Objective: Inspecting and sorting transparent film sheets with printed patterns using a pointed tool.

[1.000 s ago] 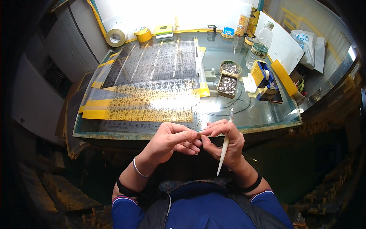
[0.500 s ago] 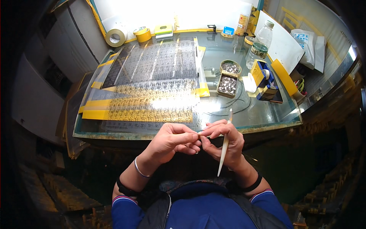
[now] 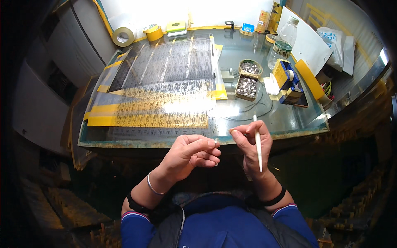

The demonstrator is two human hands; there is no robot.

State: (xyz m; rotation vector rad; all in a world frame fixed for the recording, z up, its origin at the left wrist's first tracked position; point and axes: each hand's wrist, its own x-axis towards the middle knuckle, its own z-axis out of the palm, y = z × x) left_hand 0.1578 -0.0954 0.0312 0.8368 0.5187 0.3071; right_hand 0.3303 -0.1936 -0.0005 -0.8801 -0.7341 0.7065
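Observation:
Just in front of the table's near edge, my left hand (image 3: pixel 186 153) pinches a tiny pale piece (image 3: pixel 216 142) between thumb and forefinger; its exact kind is too small to make out. The other fingers curl loosely below. Apart from it, to the right, my right hand (image 3: pixel 249 145) keeps a slim white pen-like stick (image 3: pixel 259 152) between its fingers, tip upward and tapered end down by the wrist. The right thumb and forefinger meet at their tips; anything between them is too small to see. Beyond the hands, a rectangular tin (image 3: pixel 245 96) and a round tin (image 3: pixel 260 70) contain small metallic pieces.
Printed film sheets (image 3: pixel 169 62) with yellow tape strips cover the left of the glass tabletop (image 3: pixel 289 122). A blue-and-yellow tape dispenser (image 3: pixel 285 82) and a clear bottle (image 3: pixel 288 31) stand right. Tape rolls (image 3: pixel 123 37) sit at the back left.
My hands have come apart: the right has moved right, away from the left, with the stick turning more upright. My left hand has stayed nearly in place, and the pale piece now shows at its fingertips.

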